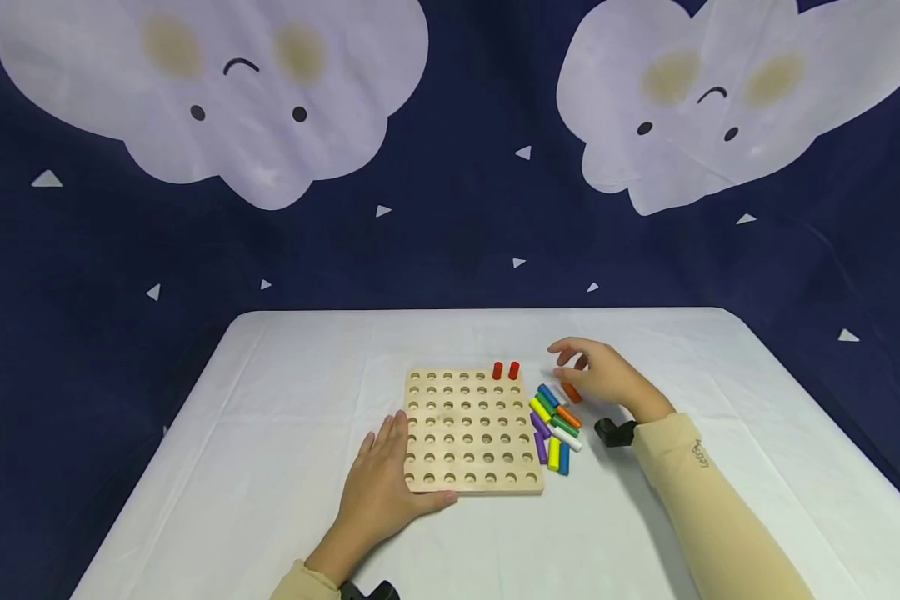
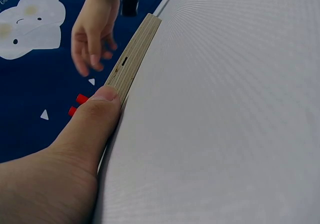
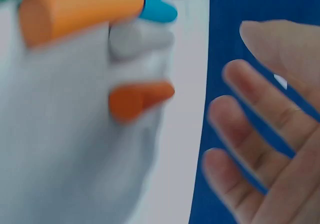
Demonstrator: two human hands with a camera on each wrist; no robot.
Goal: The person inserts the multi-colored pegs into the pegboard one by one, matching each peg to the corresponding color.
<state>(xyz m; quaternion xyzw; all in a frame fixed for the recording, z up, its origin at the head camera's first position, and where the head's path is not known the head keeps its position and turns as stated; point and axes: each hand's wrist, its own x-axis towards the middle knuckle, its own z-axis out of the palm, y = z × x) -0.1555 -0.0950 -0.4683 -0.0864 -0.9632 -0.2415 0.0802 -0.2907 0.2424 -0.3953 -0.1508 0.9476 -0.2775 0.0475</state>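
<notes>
A square wooden pegboard [image 1: 458, 467] with rows of holes lies on the table. Two red pegs [image 1: 497, 372] stand upright in its far row, toward the right corner. My left hand [image 1: 378, 492] rests along the board's left side, fingers straight and thumb against the near edge. In the left wrist view the thumb [image 2: 90, 119] presses that layered wooden edge. My right hand [image 1: 607, 372] hovers beyond the loose pegs with fingers apart and nothing between them. Below it lies a red-orange peg [image 1: 572, 392], also seen in the right wrist view beside a white peg [image 3: 135, 39].
Loose pegs lie heaped along the board's right side: yellow [image 1: 553, 454], purple [image 1: 541, 448], blue [image 1: 564, 459], orange [image 1: 568, 417], green and white [image 1: 567, 439]. A white cloth covers the table [image 1: 285, 400]. Behind it hangs a dark blue curtain [image 1: 450, 242] with clouds.
</notes>
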